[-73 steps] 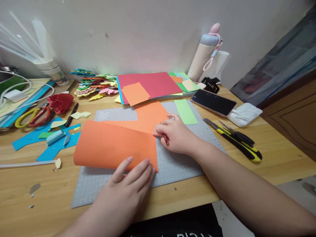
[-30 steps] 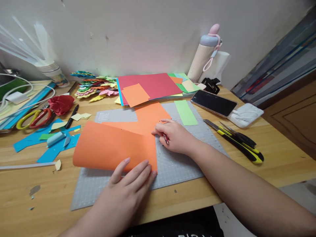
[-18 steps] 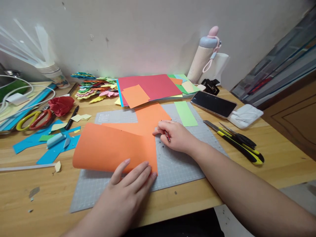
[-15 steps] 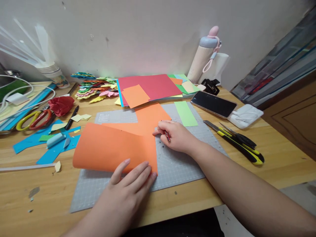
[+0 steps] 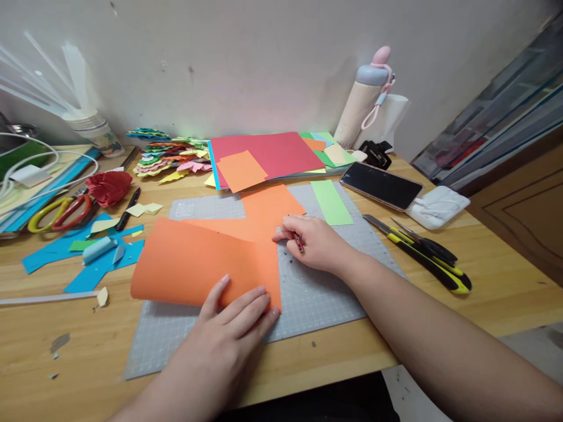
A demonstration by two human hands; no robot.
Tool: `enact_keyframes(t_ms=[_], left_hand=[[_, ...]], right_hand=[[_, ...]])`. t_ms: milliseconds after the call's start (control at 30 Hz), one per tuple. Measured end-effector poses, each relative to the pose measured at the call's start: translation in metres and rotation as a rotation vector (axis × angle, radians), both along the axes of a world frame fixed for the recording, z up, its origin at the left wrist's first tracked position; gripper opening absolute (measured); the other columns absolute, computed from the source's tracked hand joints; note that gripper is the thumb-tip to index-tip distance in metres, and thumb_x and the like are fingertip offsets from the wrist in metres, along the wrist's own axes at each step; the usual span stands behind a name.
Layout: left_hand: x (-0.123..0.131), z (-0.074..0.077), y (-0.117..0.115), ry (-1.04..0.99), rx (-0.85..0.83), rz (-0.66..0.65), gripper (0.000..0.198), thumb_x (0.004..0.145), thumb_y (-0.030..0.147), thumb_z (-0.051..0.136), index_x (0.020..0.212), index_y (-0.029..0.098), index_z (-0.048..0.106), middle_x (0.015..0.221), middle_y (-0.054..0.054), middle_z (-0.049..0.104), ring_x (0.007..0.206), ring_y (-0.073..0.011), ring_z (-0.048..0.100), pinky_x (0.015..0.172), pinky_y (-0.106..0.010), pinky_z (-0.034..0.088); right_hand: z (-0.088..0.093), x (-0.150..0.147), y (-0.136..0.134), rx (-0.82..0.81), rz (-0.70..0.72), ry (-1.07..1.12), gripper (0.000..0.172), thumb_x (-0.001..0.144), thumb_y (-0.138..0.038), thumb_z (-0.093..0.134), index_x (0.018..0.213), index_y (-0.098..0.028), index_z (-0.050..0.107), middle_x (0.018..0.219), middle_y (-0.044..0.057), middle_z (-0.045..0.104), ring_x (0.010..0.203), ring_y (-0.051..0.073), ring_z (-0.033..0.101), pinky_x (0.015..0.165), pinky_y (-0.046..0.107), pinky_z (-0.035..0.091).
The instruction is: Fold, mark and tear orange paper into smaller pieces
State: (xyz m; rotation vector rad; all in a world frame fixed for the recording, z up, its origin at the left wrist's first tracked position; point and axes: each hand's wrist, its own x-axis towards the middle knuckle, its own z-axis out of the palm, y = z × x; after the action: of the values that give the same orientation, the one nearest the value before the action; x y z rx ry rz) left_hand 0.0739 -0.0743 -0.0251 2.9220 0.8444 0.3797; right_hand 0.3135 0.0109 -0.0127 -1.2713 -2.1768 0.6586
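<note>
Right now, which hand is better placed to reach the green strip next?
Probably the right hand: it is nearer the green strip, though it holds a small red object. The left hand rests on the orange paper, farther away.

Wall (image 5: 264,70): evenly lit in soft, pale light, with a faint pink tint above the red sheet (image 5: 272,155)
Bottle (image 5: 357,108): soft shadow on the wall to its left
Orange paper (image 5: 193,264): bright, matte, shadow under its near edge on the cutting mat (image 5: 158,340)
Right hand (image 5: 310,240): fairly sharp; the small red object (image 5: 298,242) in it too small to tell clearly
Far right panel (image 5: 505,99): dim, streaky, blurred
Edges: wide-angle stretch, bottle and paper cups (image 5: 103,138) leaning outward
</note>
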Motion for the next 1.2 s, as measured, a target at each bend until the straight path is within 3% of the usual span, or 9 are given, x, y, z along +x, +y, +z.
enact_keyframes(t_ms=[500,1200], left_hand=[[0.0005,-0.001,0.0008,-0.029,-0.009,0.004,0.044,0.087,0.021,0.055,0.131,0.023,0.051,0.126,-0.004,0.061,0.124,-0.0162,0.049,0.116,-0.043,-0.006],[0.0025,-0.0011,0.0001,-0.02,0.013,0.013,0.039,0.09,0.021,0.049,0.129,0.022,0.053,0.123,-0.006,0.063,0.121,-0.0173,0.051,0.115,-0.044,-0.007]], right_hand=[[-0.0007,0.0006,0.0,0.008,0.005,-0.014,0.026,0.073,0.0,0.043,0.069,-0.023,0.031,0.07,-0.002,0.052,0.09,0.018,0.066,0.065,0.023,0.038],[0.0,-0.0001,0.0002,-0.004,0.001,-0.028,0.026,0.073,0.0,0.043,0.07,-0.023,0.031,0.073,-0.002,0.051,0.087,0.018,0.065,0.065,0.024,0.038]])
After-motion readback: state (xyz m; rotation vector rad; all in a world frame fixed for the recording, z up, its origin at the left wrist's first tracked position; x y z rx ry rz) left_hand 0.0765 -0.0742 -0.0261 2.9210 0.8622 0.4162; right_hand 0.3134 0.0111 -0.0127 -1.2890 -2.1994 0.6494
